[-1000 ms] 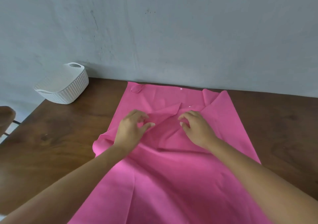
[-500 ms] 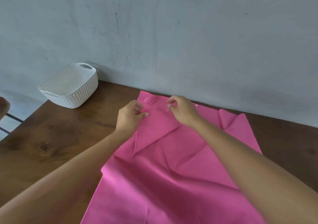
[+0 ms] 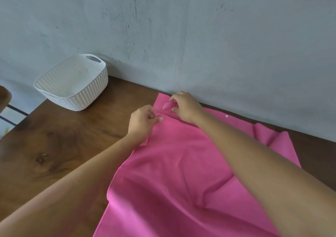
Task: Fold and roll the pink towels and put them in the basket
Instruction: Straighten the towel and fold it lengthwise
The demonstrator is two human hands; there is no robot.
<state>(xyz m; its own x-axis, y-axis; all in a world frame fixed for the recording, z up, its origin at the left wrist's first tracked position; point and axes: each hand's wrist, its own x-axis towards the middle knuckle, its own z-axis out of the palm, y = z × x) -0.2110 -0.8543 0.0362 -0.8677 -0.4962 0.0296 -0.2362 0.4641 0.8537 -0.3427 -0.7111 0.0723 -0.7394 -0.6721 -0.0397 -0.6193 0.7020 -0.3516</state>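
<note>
Head view shows both hands at the far left corner of the pink towel (image 3: 181, 173), whereas a second ago they were working a loose flap near its middle. That flap has since been carried across and now lies flat, its edge running along the towel's far left side. The left hand (image 3: 142, 123) pinches this folded edge between thumb and curled fingers. The right hand (image 3: 186, 107) is curled over the corner itself, fingertips gripping the cloth right beside the small hanging loop (image 3: 167, 106). The view has also swung left, so the basket (image 3: 87, 98) takes up more of the frame than before.

The towel is spread on the tabletop (image 3: 72, 145), its far edge close along the wall (image 3: 200, 36) and its near part running off the bottom of the frame. Its far right corner is still rumpled, with a fold standing up. The white basket sits at the far left corner of the tabletop, touching or nearly touching the wall, well apart from the towel and holding nothing. Bare wood lies between basket and towel and down the whole left side as far as the tabletop's left edge. A narrow strip of wood shows to the right of the towel.
</note>
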